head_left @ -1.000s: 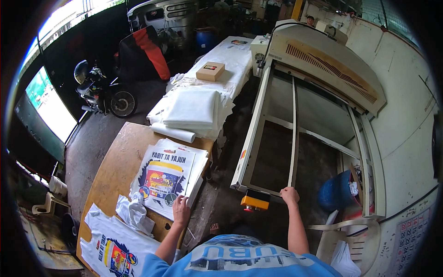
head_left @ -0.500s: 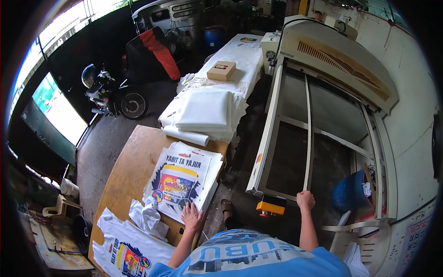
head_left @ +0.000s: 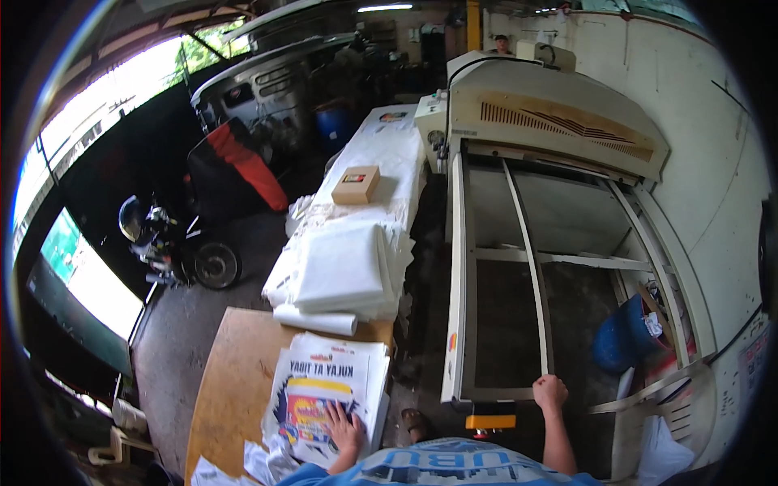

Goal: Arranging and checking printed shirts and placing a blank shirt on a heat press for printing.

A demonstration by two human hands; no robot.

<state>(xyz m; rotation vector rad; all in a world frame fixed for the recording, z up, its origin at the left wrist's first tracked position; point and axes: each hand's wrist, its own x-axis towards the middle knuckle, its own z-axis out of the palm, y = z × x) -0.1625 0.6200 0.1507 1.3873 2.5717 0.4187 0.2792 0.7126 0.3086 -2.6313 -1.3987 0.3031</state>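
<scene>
My left hand (head_left: 345, 428) lies flat, fingers spread, on a stack of printed sheets (head_left: 356, 364) with mirrored lettering and a colourful paint-bucket picture. The stack rests on a brown wooden table (head_left: 235, 364). My right hand (head_left: 549, 391) is closed round the near end of a long, thin metal bar (head_left: 535, 283). That bar runs lengthwise across the open frame of a large beige press machine (head_left: 559, 105). An orange-yellow box (head_left: 491, 422) with a red knob hangs under the frame's front edge, left of my right hand. White cloth (head_left: 267, 463) lies crumpled at the table's near edge.
Beyond the sheets are a white roll (head_left: 316, 320), a folded white stack (head_left: 340, 267) and a cardboard box (head_left: 356, 185) on a long covered table. A blue bin (head_left: 620, 336) stands under the frame at right. A motorcycle (head_left: 182, 243) is parked left. Another person (head_left: 502, 44) is behind the machine.
The view has tilted up, so the scene sits lower. My left hand has slid from the sheet's near right corner further onto its picture. My right hand keeps its hold on the bar.
</scene>
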